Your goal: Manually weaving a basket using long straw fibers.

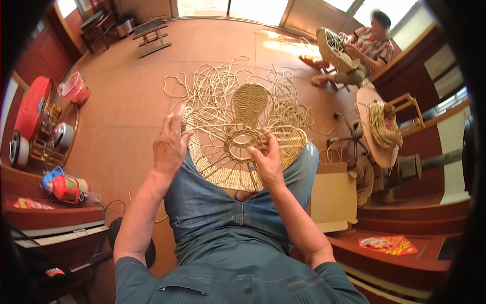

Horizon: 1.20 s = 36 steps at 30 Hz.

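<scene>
Across my lap lies a half-woven straw-coloured wicker piece, with a wide curved woven band (225,178) along its near side. Thin spokes run from that band to a small braided ring (229,147) at its centre. A dense woven oval panel (251,101) rises on the far side of the ring. My left hand (169,144) grips the piece's left edge, thumb on the near side and fingers along the rim. At the ring's right side, my right hand (268,163) is closed, thumb and fingers pinching the braid. Loose cords (210,86) trail from the piece onto the floor.
A seated person (372,45) at far right handles another woven piece (334,50). Coiled cord (382,124) hangs over a round board at right, near a cardboard box (329,197). A low bench (150,35), a bucket (76,88) and a red thermos (68,188) stand at left.
</scene>
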Each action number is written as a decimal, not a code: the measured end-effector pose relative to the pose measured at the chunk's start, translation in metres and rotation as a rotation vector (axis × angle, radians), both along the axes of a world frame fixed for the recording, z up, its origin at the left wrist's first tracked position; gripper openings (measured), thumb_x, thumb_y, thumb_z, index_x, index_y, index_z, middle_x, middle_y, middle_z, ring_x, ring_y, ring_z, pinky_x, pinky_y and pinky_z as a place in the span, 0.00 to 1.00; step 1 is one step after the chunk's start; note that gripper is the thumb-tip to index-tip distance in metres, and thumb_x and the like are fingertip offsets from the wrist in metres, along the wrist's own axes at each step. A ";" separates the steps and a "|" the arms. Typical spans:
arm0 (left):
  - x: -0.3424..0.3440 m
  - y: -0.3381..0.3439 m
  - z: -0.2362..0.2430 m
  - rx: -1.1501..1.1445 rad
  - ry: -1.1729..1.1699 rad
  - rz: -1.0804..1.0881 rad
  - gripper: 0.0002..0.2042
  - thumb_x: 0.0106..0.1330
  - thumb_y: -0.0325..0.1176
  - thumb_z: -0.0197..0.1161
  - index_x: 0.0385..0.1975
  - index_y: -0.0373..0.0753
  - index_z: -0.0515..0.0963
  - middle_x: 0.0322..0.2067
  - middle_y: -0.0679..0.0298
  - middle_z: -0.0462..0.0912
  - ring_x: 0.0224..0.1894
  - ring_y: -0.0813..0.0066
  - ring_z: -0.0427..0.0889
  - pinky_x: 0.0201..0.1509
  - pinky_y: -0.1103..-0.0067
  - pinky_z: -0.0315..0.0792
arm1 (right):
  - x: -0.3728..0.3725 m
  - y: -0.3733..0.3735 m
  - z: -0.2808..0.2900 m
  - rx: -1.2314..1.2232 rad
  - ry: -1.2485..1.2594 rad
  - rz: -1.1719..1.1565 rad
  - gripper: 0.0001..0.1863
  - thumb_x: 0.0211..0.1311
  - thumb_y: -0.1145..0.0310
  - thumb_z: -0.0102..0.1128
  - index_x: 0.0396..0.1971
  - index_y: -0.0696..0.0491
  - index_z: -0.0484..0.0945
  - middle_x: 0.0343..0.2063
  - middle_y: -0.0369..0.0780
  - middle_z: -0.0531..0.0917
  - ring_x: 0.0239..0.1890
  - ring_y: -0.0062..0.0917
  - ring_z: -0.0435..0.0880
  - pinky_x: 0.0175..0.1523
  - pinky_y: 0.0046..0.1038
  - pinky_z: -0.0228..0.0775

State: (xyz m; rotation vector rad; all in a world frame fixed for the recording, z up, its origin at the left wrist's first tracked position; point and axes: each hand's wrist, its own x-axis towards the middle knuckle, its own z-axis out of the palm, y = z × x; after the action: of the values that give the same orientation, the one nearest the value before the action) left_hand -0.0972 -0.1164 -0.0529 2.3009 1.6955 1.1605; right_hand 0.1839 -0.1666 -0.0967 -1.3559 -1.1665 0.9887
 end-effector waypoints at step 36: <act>0.049 0.099 0.027 -0.021 0.121 -0.259 0.09 0.77 0.33 0.63 0.42 0.36 0.88 0.39 0.57 0.91 0.44 0.56 0.90 0.51 0.66 0.82 | -0.017 0.059 0.049 0.378 -0.925 0.094 0.09 0.66 0.60 0.73 0.38 0.47 0.85 0.33 0.38 0.83 0.39 0.37 0.87 0.43 0.41 0.78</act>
State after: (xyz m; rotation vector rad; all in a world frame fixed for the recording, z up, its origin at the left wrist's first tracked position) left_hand -0.0478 -0.0178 -0.0258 2.5293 1.3791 0.9673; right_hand 0.1674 -0.1079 -0.0473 -1.4748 -1.9882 0.1213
